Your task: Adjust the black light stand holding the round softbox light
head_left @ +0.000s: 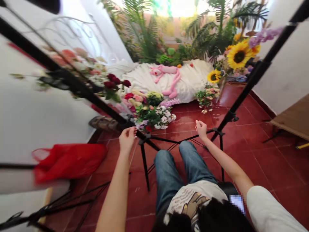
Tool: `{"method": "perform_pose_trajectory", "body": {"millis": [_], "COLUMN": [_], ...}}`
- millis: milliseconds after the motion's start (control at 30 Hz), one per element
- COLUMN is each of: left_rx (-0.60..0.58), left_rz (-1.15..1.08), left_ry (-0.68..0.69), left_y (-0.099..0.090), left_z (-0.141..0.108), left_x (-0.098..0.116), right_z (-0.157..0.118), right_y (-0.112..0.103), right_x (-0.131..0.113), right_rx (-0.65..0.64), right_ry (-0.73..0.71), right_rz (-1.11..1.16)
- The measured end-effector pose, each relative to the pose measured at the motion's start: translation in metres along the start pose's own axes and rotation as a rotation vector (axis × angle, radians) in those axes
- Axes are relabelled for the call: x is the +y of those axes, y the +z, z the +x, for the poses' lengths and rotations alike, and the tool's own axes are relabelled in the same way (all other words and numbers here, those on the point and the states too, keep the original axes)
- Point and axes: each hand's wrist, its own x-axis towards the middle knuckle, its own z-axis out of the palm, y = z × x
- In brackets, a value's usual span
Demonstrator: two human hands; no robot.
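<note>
My left hand (127, 138) is raised beside the left black tripod (116, 116), its fingers curled together near the tripod's lower joint. Whatever may be in those fingers is too small to make out. To the right, my right hand (201, 129) hangs in the air above the tiled floor, near the right tripod (243, 87). Its fingers are also bent together, and I cannot make out anything between them. Past my hands a pink plush toy (169, 69) lies on a white cloth (142, 77). Flower bunches (154, 111) stand in front of the cloth.
A red bag (70, 161) lies at the left. Sunflowers (238, 56) stand at the right, with palm leaves (145, 35) behind the cloth. Crossing tripod legs (145, 170) stand close around my knees. A brown board (293, 117) is at the right edge.
</note>
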Motion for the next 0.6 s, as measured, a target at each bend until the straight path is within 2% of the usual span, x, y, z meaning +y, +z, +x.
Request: {"method": "perform_pose_trajectory", "body": {"millis": [133,200,333,433,533,600], "left_rx": [0.329,0.423,0.407,0.379,0.293,0.252], "left_rz": [0.004,-0.068,-0.232,-0.316,-0.356,-0.392], "left_ry": [0.134,0.175,0.285,0.268,0.155,0.076], "left_y": [-0.004,-0.004,0.002,0.009,0.012,0.011], "left_z": [0.004,0.009,0.028,0.044,0.056,0.062], "left_x": [0.027,0.036,0.048,0.050,0.049,0.050], "right_z": [0.011,0.013,0.014,0.014,0.018,0.023], "right_y": [0.090,0.132,0.211,0.263,0.301,0.318], "right_x": [-0.033,-0.055,-0.094,-0.115,-0.132,-0.142], "right_rx": [-0.224,-0.342,-0.692,-0.911,-0.936,-0.912], "right_ry": [-0.037,-0.072,-0.147,-0.158,-0.143,-0.142], "right_rz": [0.002,-0.045,-0.206,-0.366,-0.572,-0.692]}}
